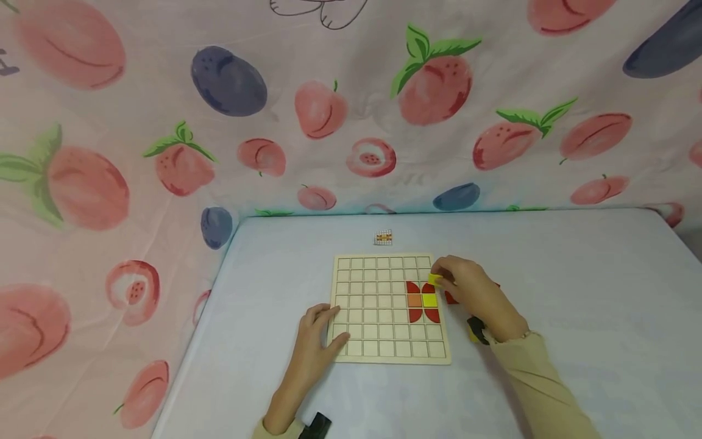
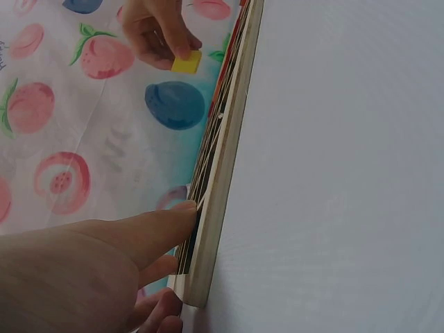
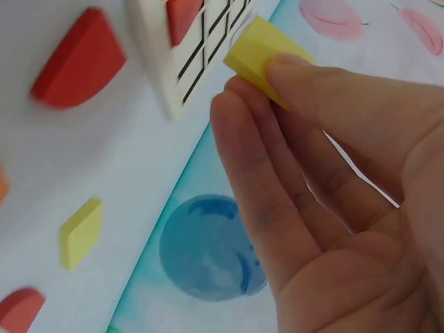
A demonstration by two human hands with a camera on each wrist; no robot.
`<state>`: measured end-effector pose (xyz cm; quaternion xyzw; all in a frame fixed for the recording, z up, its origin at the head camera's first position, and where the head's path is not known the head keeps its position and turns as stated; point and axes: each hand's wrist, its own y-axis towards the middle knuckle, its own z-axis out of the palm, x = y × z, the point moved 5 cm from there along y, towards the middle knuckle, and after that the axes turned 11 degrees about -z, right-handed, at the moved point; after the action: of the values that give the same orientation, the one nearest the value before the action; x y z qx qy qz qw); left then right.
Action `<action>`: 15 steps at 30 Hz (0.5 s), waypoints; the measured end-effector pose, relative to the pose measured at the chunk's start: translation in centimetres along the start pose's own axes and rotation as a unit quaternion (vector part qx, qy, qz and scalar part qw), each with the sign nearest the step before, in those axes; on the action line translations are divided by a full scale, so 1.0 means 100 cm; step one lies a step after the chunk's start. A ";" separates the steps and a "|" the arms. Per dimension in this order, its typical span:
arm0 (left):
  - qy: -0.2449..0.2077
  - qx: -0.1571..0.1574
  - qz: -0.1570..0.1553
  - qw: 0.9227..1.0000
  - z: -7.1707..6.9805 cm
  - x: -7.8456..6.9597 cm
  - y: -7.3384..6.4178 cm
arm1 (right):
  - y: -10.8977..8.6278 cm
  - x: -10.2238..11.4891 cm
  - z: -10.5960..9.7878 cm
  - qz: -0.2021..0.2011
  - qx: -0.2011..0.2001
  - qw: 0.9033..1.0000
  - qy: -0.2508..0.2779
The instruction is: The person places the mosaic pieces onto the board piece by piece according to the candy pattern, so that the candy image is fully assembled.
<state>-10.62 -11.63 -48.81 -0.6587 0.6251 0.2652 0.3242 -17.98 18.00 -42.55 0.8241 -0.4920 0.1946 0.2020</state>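
Head view: we had the R hand [image 1: 473, 294] pinching a yellow block [image 1: 434, 280] btwn thumb and fingers at the R edge of the gridded board [image 1: 364, 299]. Our L hand [image 1: 315, 338] touched the board's L edge, thumb and fingers spread apart, prob. to steady it. On the grid, red pcs [image 1: 414, 315] sat above and below an orange tile [image 1: 414, 300] and a yellow tile [image 1: 429, 300]. Step in hand, as we judged it: bringing the block to the grid. Next move called for lining it up w/ a sq. and letting go w/o nudging its neighbours. A small card [image 1: 383, 238] lay beyond the board, pattern too tiny to read; a loose red pc [image 1: 451, 297] was part-hidden by our R hand.

L wrist view: board was nearly edge-on, so we couldn't make out its sqs. Our thumb [image 2: 170, 232] rested on the rim; some other fingers were hidden or cut off.

R wrist view: block was clamped in our fingertips, but we couldn't tell if it touched the board. Near a yellow diamond [image 3: 81, 234], an orange bit [image 3: 3, 182] was cut off at the frame's L side, too blurred to ID.
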 end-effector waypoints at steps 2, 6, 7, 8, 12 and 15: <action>0.000 -0.001 0.001 1.000 0.001 0.000 0.000 | 0.003 0.004 0.002 -0.011 -0.001 1.000 0.002; 0.000 -0.003 0.006 1.000 0.002 0.001 0.000 | 0.009 0.010 0.006 -0.030 0.001 1.000 0.009; 0.000 -0.004 0.008 1.000 0.002 0.001 0.000 | 0.011 0.011 0.008 -0.033 0.001 0.999 0.010; -0.001 -0.004 0.010 1.000 0.002 0.000 0.000 | 0.013 0.012 0.009 -0.037 0.003 0.999 0.011; 0.001 -0.006 0.012 1.000 0.002 -0.001 0.001 | 0.020 0.017 0.017 -0.045 0.013 0.999 0.010; 0.005 -0.009 0.013 1.000 0.001 -0.001 0.000 | 0.025 0.021 0.023 -0.049 0.023 0.998 0.011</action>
<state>-10.62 -11.45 -48.79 -0.6548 0.6326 0.2717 0.3118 -19.02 14.20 -43.05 0.8495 -0.4440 0.2051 0.1977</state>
